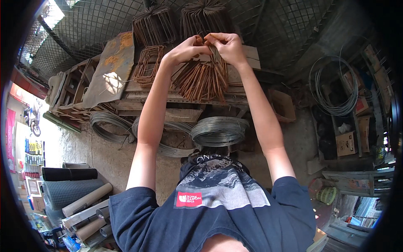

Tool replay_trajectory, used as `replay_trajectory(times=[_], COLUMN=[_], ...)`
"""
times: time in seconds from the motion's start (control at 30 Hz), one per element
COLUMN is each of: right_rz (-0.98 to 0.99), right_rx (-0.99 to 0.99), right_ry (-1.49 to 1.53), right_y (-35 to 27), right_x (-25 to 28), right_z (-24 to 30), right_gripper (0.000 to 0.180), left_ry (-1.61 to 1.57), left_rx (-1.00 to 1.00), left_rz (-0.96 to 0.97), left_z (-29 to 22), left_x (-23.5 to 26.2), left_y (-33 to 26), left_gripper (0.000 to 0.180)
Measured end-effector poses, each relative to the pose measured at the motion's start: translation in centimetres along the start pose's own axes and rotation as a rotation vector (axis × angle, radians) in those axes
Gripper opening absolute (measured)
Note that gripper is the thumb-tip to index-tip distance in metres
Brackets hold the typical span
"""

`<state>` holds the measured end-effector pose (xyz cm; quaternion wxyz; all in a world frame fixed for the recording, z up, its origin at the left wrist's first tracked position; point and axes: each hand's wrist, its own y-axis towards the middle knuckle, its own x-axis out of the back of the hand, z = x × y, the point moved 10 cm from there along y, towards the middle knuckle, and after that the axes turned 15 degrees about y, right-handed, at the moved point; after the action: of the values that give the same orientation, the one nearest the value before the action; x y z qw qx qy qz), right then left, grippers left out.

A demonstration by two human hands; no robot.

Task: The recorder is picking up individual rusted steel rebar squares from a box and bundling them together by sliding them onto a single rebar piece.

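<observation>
Rust-brown steel loops make up the bundle [202, 80] you are working on: thin rods bent into rectangular rings, stacked side by side so they fan out toward you like ribs. It sits in the upper middle of the frame, on the wooden desk [126, 98], its top end under your fingers. Your left hand [187, 48] and right hand [226, 44] meet at that top end, fingertips almost touching each other. Each grip is pressed together, pinching something thin at the head of the bundle; whether that is a tie wire or one of the loops themselves you cannot tell from here.

Just left of it lies a smaller stack of loops [147, 65], flat on the desk, and two more bundles [178, 21] stand behind near the top edge against wire mesh [92, 25]. A rusty metal sheet [110, 69] leans across the desk's left part, beside an open wooden crate [73, 86] whose compartments are too dark to read.

Below the desk, on the floor, coils of grey wire [219, 131] rest against each other in the centre of the frame. At the right, a loose wire hoop [333, 86] hangs over cardboard boxes [346, 143]. At lower left, rolls of mesh [69, 191] lie stacked.
</observation>
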<state>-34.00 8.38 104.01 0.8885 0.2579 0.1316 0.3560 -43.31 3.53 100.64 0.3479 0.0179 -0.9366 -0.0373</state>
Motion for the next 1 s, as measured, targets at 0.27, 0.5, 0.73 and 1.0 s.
replay_trajectory(times=[0.27,0.5,0.73,1.0], right_rz=[0.006,0.022,0.008,-0.135], right_rx=[-0.013,0.014,0.027,0.158], right_ry=[0.009,0.099,0.128,0.286], right_y=[-0.1,-0.7,-0.4,-0.8], right_x=[-0.3,-1.4,-2.0,-2.1], right_z=[0.8,1.5,1.5,2.0], right_gripper=[0.015,0.014,0.015,0.015], left_ry=[0.057,-0.011,0.212,-0.317], left_rx=[0.018,-0.075,0.042,-0.005], left_rz=[-0.128,-0.091,-0.005,-0.195], left_z=[-0.6,-0.7,-0.3,1.2], left_x=[1.1,0.4,0.3,1.3], left_y=[-1.2,-1.1,-0.6,-2.5], left_gripper=[0.059,0.05,0.039,0.04])
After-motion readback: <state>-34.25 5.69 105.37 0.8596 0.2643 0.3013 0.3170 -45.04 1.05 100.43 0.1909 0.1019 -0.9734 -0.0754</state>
